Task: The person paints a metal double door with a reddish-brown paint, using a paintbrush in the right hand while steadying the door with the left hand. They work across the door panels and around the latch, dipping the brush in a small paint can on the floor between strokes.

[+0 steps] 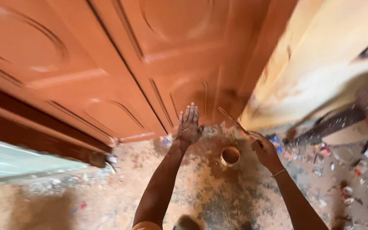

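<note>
A reddish-brown panelled double door (150, 64) fills the upper part of the head view. My left hand (189, 125) is flat against the door's lower right panel, fingers together and pointing up. My right hand (264, 149) grips the handle of a thin paintbrush (234, 122), whose bristle end points up and left toward the door's bottom right corner. A small round tin of brown paint (230, 156) stands on the floor between my two arms.
The concrete floor (120, 196) is stained with paint. A yellowish wall (320, 64) rises at the right. Several small cans, lids and scraps (346, 170) lie scattered at the right. A pale green surface (13, 159) lies at the left.
</note>
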### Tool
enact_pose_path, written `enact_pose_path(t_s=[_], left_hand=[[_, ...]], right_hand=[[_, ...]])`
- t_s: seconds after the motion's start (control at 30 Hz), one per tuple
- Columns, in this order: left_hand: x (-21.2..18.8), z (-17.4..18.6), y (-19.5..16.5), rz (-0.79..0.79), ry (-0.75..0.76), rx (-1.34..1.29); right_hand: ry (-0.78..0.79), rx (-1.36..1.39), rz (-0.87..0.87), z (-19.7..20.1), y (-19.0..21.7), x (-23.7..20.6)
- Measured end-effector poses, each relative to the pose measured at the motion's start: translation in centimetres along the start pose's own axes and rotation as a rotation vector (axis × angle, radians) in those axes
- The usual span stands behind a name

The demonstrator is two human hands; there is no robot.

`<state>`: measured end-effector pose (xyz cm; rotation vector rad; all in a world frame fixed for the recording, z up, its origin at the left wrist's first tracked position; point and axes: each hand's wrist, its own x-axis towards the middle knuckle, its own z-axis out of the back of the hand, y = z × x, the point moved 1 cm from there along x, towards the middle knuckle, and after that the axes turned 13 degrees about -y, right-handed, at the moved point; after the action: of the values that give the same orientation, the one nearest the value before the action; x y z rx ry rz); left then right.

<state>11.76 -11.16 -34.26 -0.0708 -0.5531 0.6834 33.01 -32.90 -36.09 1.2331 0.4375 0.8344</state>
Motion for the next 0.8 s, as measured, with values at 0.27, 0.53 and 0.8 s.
enact_pose_path(t_s=[0.27, 0.53, 0.8], left_hand=[[9.4, 22.3, 2.0, 0.008, -0.069, 0.036], [13.7, 42.1, 2.7, -0.024, -0.176, 0.042], [17.4, 49.4, 4.9, -0.015, -0.257, 0.012]], right_hand=[[-0.027, 0.098, 0.108, 2.4, 25.6, 4.6], [-0.003, 0.258, 0.015, 1.1, 45.5, 4.2], [0.055, 0.358, -0.067, -3.3, 52.2, 4.7]])
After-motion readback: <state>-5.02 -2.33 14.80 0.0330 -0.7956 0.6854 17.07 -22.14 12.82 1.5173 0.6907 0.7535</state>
